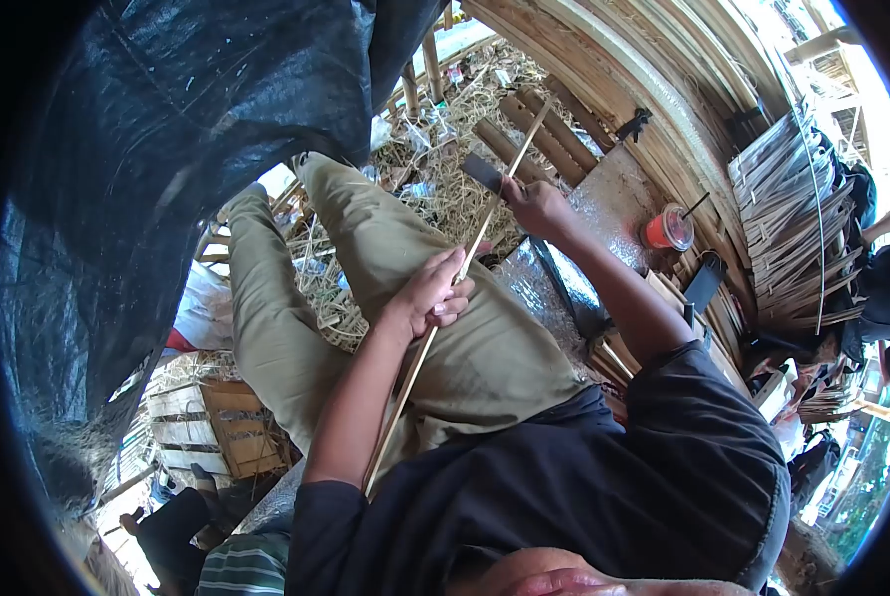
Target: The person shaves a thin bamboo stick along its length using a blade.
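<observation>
A long, thin bamboo strip (405, 393) runs slantwise from beside my chest, over my thigh and out past my knees. My left hand (435, 291) is closed around it near its middle, above my thigh. Farther along the strip, my right hand (539, 207) is closed on a knife (482, 172). The knife's broad, dark blade lies across the strip and touches it or nearly does; its handle is hidden in my fist. My legs, in olive trousers (385, 233), stretch away to the upper left.
Shavings (430, 174) and litter cover the ground. A dark tarp (197, 119) hangs on the left. On the right are a red drink cup (667, 229) with a straw, stacked bamboo slats (644, 74) and a bundle of strips (793, 214). Other people sit lower left and far right.
</observation>
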Available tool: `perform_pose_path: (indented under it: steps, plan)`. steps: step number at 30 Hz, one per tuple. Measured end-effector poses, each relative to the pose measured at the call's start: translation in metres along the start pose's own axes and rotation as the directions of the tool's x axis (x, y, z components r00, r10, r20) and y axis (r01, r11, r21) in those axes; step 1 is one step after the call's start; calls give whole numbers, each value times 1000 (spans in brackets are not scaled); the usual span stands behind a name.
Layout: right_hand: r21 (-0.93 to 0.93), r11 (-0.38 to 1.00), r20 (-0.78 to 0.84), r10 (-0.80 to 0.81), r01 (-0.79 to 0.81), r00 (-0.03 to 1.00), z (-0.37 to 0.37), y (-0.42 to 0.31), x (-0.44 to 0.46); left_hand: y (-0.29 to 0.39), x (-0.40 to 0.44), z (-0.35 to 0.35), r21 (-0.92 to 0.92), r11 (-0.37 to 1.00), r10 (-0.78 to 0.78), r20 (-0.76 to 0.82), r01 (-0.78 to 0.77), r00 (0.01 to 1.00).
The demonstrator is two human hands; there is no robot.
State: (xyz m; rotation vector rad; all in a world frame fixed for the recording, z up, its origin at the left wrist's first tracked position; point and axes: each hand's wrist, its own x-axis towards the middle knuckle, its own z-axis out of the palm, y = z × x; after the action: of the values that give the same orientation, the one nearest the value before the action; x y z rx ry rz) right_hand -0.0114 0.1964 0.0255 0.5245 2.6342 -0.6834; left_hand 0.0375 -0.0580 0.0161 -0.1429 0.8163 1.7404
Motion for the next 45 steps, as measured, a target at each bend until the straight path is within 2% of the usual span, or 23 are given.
perform_pose_path:
  steps: [2, 3, 4, 7, 10, 13, 14, 16, 17, 20, 21, 24, 30, 31, 34, 37, 41, 45]
  plan:
    - [34, 999, -33, -2, 3, 999, -1, 5, 12, -1, 1, 1, 8, 1000, 11, -7, -11, 1000]
    - [9, 998, -100, 61, -60, 993, -3, 6, 18, -1, 1, 1, 9, 1000, 8, -16, -8, 1000]
    - [-74, 994, -236, 64, -84, 970, -2, 10, 25, -1, 1, 2, 9, 1000, 6, -23, -6, 1000]
    - [33, 999, -87, -19, 22, 996, 15, 0, -4, 0, 3, -2, -9, 1000, 5, 2, -5, 1000]
    - [-59, 997, -67, -63, 59, 996, 18, -19, -34, -3, 5, -5, -24, 1000, -13, -59, 11, 998]
    - [59, 996, -174, -52, 63, 983, 9, -15, -12, 1, 3, -1, -23, 999, 21, -26, -22, 999]
    - [142, 990, -183, 39, -13, 982, 2, -11, -14, -4, 1, 0, -27, 1000, 10, -27, -11, 1000]
    - [61, 998, -303, 21, -3, 953, 18, -13, -20, 1, 5, -5, -11, 1000, 14, -23, -14, 1000]
    - [57, 998, -299, 26, -9, 954, 24, -15, -28, 0, 5, -11, -34, 999, 17, 16, -17, 1000]
    - [40, 998, -218, -47, 57, 975, 39, -4, -32, 0, -1, -7, -1, 999, 39, 15, -39, 999]
    - [92, 993, -158, -57, 73, 986, 29, -7, -38, 0, -1, -5, 9, 999, 34, -3, -34, 999]
    - [131, 988, -196, -61, 87, 979, 31, -4, -34, 1, 2, -1, 34, 999, 35, -49, -33, 998]
    - [45, 997, 2, 60, -61, 998, 19, -25, -41, -2, -3, 7, 131, 990, 74, -106, -60, 992]
    - [70, 997, -23, 42, -40, 999, 25, -24, -39, -4, -2, 7, 142, 989, 67, -114, -51, 991]
    - [242, 955, 167, 133, -171, 977, 21, -28, -45, -5, 0, 3, 123, 991, 58, -108, -45, 992]
    - [438, 881, 244, 75, -180, 967, 17, -35, -58, -5, 4, -1, 91, 994, 63, -98, -54, 993]
    - [556, 802, 386, -14, -220, 923, -10, -56, -84, -2, 4, 0, 105, 993, 58, -133, -44, 989]
    - [701, 660, 451, -116, -271, 885, -42, -59, -92, -2, 3, -8, 103, 991, 95, -68, -88, 993]
